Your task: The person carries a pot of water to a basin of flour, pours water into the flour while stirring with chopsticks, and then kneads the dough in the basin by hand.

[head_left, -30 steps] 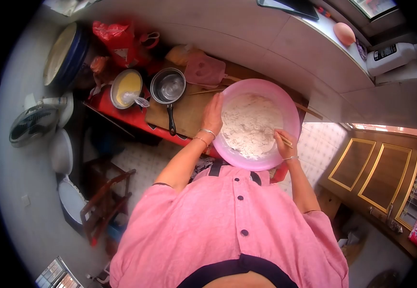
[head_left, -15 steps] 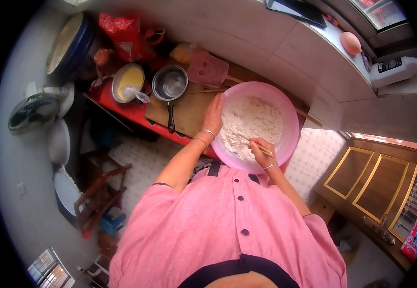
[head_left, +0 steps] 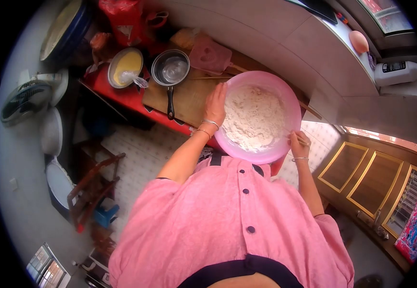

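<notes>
A large pink bowl [head_left: 292, 103] holds a shaggy, pale flour mixture [head_left: 255, 115]. Against the bowl's left rim rests my left hand [head_left: 215, 103], its fingers stretched along the outer edge. At the lower right rim, my right hand [head_left: 299, 142] is closed around chopsticks [head_left: 303, 142], whose far ends reach toward the mixture and are hard to make out. To the left of the bowl, a small black-handled pot [head_left: 171, 69] stands on a wooden board [head_left: 189, 98].
Left of the pot is a bowl of yellow contents [head_left: 128, 65] with a plastic bag on it. A pink plastic tray [head_left: 209, 56] lies behind the board. A white bottle [head_left: 400, 73] stands on the right ledge. A wooden chair [head_left: 93, 185] is at lower left.
My right hand moved with the chopsticks from the right side of the bowl to its lower middle, then back to the right rim. My left hand stayed at the left rim.
</notes>
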A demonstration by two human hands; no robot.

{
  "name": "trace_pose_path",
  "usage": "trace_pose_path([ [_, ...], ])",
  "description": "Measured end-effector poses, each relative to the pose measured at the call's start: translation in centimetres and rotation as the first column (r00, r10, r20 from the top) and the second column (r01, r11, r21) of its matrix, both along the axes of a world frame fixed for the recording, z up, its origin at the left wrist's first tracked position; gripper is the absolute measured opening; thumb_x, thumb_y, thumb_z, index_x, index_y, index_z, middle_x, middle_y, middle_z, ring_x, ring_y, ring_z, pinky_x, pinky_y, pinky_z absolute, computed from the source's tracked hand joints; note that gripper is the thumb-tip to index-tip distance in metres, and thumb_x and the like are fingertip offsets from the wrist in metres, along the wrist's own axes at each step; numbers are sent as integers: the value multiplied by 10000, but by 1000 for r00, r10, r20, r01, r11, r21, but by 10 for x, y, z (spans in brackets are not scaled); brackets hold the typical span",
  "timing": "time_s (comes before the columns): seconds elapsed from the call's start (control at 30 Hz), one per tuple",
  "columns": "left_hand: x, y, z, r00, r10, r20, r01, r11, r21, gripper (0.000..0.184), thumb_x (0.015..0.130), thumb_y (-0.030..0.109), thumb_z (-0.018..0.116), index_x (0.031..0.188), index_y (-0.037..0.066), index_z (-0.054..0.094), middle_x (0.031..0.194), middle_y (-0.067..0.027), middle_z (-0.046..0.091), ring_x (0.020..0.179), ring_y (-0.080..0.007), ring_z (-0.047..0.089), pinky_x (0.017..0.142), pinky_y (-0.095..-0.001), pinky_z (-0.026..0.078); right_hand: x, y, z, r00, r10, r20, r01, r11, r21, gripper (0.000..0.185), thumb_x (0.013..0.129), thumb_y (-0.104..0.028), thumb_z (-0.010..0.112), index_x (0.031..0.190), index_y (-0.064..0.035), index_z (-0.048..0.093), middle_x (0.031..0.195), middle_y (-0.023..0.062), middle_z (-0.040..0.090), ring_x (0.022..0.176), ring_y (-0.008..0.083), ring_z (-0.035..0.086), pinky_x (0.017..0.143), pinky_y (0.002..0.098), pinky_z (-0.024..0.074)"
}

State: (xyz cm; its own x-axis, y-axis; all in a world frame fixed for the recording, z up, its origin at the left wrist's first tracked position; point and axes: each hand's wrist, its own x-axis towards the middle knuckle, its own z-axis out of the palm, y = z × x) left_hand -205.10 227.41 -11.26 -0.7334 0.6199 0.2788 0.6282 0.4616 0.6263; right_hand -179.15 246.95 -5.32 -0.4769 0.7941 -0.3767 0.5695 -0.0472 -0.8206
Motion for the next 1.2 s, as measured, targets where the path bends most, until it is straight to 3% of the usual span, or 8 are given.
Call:
trace_pose_path([
  [0.13,6,-3,-5,998,21,65,-23,999,26,706,743,-153,435,1411,61,353,1374,-218,421,1221,-395,444,1024,-413,376,-6,-57,-20,991,-134,29,137,955,-264,160,885,-109,577,873,51,589,747,152,670,528,162,615,491,277,531],
  [0.23,8,-4,-4,997,-7,76,4,999,35,688,772,-134,425,1425,64,335,1391,-213,407,1248,-386,431,1033,-406,372,-80,-77,-26,948,-268,-172,151,854,-498,154,879,-99,557,876,54,575,733,175,658,484,191,611,451,286,540],
  [0.5,27,-15,0,988,26,151,-41,994,97,704,747,-165,394,1417,43,338,1419,-222,365,1280,-394,391,1059,-406,339,-105,14,-12,956,-179,-232,107,951,-292,257,901,-187,569,868,66,597,712,151,656,494,165,608,457,288,544],
  [0.63,28,-17,3,979,83,188,-91,995,33,613,822,-87,415,1419,20,323,1403,-228,375,1265,-396,405,1034,-410,365,-37,52,-5,996,-52,73,54,998,-23,297,912,-224,563,813,52,613,653,128,641,475,151,586,422,266,503],
  [0.77,29,-14,3,973,72,220,-89,994,68,702,749,-158,399,1420,38,327,1419,-229,357,1286,-397,380,1069,-404,322,-19,7,-8,995,-60,74,73,982,-174,284,898,-205,547,832,64,608,658,137,642,446,168,574,424,266,496],
  [0.83,28,-11,5,975,65,213,-86,992,90,699,752,-155,401,1419,38,328,1415,-229,361,1282,-397,383,1066,-405,324,-29,-53,-27,981,-183,-58,148,916,-373,266,894,-187,532,887,71,597,672,152,645,458,185,588,431,274,504],
  [0.97,30,-12,6,966,93,242,-106,994,39,692,758,-148,401,1420,38,327,1408,-230,368,1271,-400,393,1058,-409,334,-70,-80,-43,952,-250,-177,146,878,-455,270,900,-189,526,937,71,589,725,175,657,473,194,599,443,281,514],
  [1.2,29,-17,0,983,73,166,-78,997,23,606,847,-57,422,1433,45,305,1415,-219,365,1264,-396,408,1029,-410,376,-93,-69,19,947,45,-319,-122,966,-228,276,937,-213,543,986,48,619,768,136,676,582,144,625,563,247,533],
])
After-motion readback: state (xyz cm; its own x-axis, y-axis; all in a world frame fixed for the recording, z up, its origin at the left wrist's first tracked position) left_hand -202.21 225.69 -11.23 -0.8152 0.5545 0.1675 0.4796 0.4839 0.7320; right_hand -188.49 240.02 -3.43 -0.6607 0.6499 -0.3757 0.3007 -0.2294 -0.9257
